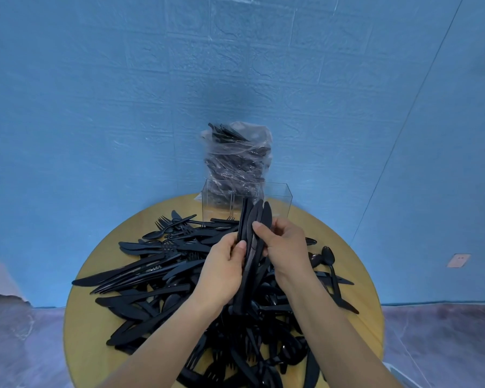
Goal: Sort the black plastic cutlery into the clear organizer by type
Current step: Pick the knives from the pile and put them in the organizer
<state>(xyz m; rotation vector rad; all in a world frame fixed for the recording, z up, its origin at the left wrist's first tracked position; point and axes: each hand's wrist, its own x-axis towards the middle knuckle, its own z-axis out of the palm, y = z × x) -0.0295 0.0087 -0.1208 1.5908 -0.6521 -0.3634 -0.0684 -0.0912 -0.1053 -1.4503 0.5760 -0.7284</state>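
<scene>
Head view: both hands grasp a bundle of black plastic knives (254, 242) upright over the round yellow table (90, 317); left hand (224, 271) curls around it, right hand (284, 247) pinches it. The clear plastic organizer (275, 200), seemingly empty, stands at the table's far edge, beyond the loose black cutlery pile (157, 275).

Cutlery pile (163, 275) on table (79, 331), organizer (277, 197) behind it, bag (235, 158) farther back

You've got black cutlery (140, 275) all over a yellow-tan table (80, 331), a clear organizer (277, 197) and clear bag (235, 158), blue brick-textured wall (95, 107), mottled purple-grey floor (431, 345).
</scene>
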